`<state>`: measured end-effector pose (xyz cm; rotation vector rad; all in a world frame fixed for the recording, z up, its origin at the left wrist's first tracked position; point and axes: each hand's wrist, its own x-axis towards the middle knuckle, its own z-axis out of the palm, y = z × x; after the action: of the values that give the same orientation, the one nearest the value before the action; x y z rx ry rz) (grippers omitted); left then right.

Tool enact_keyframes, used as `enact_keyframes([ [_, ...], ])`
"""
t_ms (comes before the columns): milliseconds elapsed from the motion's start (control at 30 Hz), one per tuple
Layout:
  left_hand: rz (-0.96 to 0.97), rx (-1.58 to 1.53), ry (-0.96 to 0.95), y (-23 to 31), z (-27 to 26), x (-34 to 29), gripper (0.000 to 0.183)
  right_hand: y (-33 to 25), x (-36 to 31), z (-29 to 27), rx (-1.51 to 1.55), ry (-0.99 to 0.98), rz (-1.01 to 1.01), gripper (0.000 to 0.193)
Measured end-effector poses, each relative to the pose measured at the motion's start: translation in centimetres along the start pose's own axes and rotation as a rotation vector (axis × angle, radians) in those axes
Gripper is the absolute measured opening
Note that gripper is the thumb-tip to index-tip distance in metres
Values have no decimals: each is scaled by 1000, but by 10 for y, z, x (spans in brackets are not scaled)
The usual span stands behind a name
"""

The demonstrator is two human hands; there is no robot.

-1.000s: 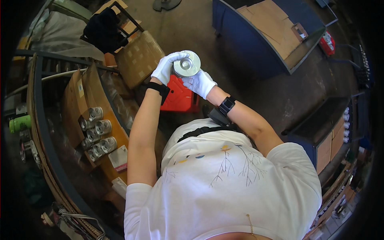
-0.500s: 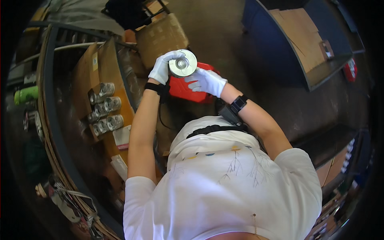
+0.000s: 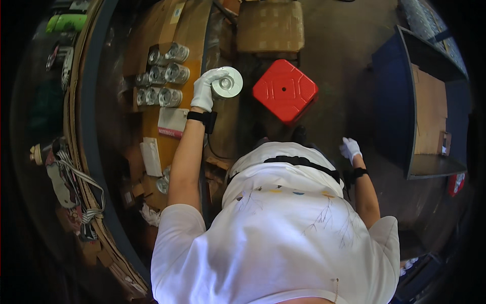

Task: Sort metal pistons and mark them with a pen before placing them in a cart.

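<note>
My left hand (image 3: 204, 91), in a white glove, grips a round silver piston (image 3: 228, 83) by its side, its dished crown facing up. The piston is held close to the right edge of a yellow-brown work table (image 3: 195, 73). Several more silver pistons (image 3: 177, 73) stand in rows on that table, just left of my left hand. My right hand (image 3: 350, 148), also gloved in white, hangs low by my right side. It holds nothing, and its fingers are loosely apart.
A red stool (image 3: 286, 90) with a small central hole stands ahead of me. Behind it is a taped cardboard-covered seat (image 3: 271, 25). A dark blue bin (image 3: 395, 101) with cardboard inside stands right. A notebook (image 3: 172, 121) and a white box (image 3: 150, 156) lie on the table.
My right hand has let go of the piston and dropped to my right side. The piston stays in my left hand. My view has turned left, bringing the table closer and uncovering the stool.
</note>
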<state>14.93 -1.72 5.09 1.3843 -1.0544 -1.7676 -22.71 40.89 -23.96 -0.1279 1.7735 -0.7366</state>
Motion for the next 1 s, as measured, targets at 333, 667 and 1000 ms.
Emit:
enact_keyframes([
  [333, 43, -81, 135, 4, -37, -44, 22, 120, 21, -30, -1441, -199, -442, 35],
  [667, 145, 45, 214, 9, -59, -53, 35, 82, 51, -7, -309, -80, -203, 18],
  [1000, 183, 132, 369, 21, -52, -69, 49, 47, 13, -17, -186, -84, 22, 24],
])
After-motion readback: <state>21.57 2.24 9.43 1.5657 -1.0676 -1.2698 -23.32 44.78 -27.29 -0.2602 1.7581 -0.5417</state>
